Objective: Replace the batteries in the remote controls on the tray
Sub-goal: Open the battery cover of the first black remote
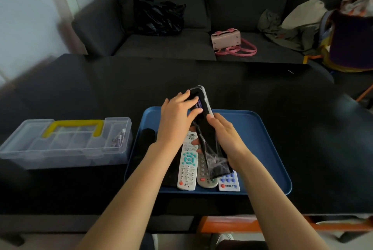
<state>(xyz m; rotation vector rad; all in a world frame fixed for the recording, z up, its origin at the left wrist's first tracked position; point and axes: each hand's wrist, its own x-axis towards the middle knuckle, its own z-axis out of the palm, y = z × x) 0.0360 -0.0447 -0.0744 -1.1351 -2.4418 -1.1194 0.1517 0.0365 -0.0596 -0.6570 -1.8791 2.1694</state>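
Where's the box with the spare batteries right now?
In the head view, the clear box with the yellow handle sits on the black table, just left of the blue tray.

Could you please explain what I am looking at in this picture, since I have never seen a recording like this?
There is no machine here: a person wears a camera on the head, so the one picture looks forward and down along both bare arms.

On the dark table sits a blue tray with several remote controls; the white remote with teal buttons is the clearest. To the left of the tray stands a clear plastic box with a yellow handle; a few batteries lie in its right end.

Both hands hold a black remote above the tray, back side up, wrapped in clear plastic. The right hand has its grip round the middle, and the left hand works at the open battery slot near the top, where a battery shows.

Behind is a dark sofa with bags.
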